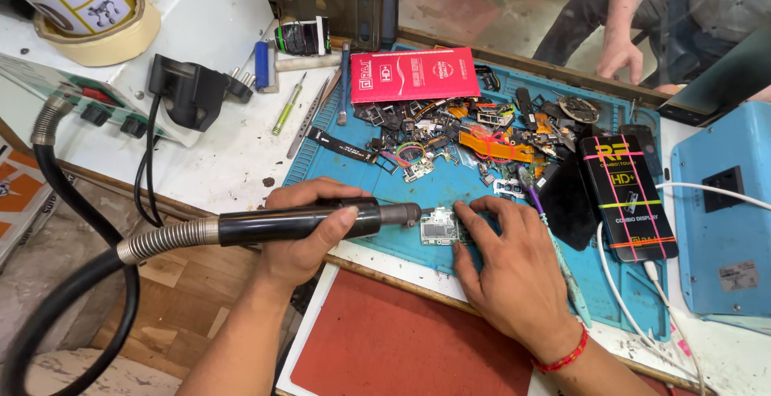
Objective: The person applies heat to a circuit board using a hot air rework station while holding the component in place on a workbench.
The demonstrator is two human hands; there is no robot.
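Cluttered repair bench with a blue work mat [377,239] under the hands. Left hand [301,231] is wrapped fully around the black barrel of a hot-air handpiece [297,223], fingers closed; its ribbed metal hose [165,241] trails back off the bench edge behind the wrist. Just ahead of the nozzle lies a small circuit board [439,227], flat on the mat. Right hand [506,263] rests palm down with fingertips pressed on the board's far side, pinning it rather than gripping. The board looks thin, light, stiff and fragile, best steadied by its bare edges. Beyond the fingertips a heap of loose phone parts [466,143] crowds the mat; a red box [414,75] and a black packet [628,195] lie farther out. A white cable [618,283] runs beside the right wrist. Open room remains only toward the near edge, by the red board [401,348].
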